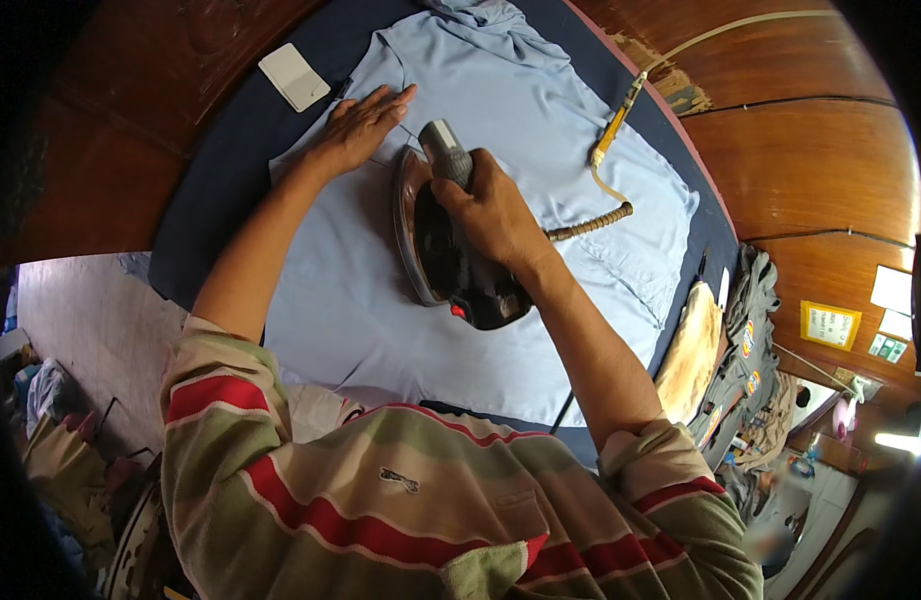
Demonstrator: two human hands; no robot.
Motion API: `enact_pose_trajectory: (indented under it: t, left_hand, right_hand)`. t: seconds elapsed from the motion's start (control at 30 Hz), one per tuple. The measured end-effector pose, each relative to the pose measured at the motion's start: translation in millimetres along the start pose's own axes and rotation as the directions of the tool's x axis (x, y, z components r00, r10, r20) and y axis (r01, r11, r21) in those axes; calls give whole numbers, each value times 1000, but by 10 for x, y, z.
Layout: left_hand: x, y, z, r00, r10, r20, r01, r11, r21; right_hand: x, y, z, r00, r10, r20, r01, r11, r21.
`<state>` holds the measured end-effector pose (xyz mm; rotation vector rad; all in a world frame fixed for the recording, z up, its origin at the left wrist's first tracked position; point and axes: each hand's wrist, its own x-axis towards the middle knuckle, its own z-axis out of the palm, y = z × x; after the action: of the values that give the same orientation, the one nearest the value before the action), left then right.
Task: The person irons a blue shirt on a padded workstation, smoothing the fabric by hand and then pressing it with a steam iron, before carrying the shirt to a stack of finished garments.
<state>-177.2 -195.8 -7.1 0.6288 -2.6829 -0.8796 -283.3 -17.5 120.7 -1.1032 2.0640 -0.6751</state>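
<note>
Lying creased, pale blue shirt under dark iron, right grip clamped on handle, left grip spread

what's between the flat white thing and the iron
In the head view, the left hand lies between the flat white thing and the iron, spread over the light blue cloth.
</note>
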Motion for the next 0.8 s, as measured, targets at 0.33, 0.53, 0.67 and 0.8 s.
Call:
enact_pose_trajectory:
  t: [0.33,0.53,0.67,0.8]
  left_hand:
    - [-75,356,268,994,98,48,-110,888,447]
    - [-60,457,278,998,60,21,-62,862,503]
    - [-49,515,281,997,38,73,-70,863,500]
    - [-53,386,215,993,32,110,-85,846,526]
  right_hand:
    - [-958,614,-530,981,177,74,-179,983,26]
    - [-1369,1075,-1190,965,246,-95,-246,969,12]
    - [-1174,1242,-1344,966,207,-154,-241,938,-250]
    - [-851,1399,-1432,973,176,-150,-214,933,-291]
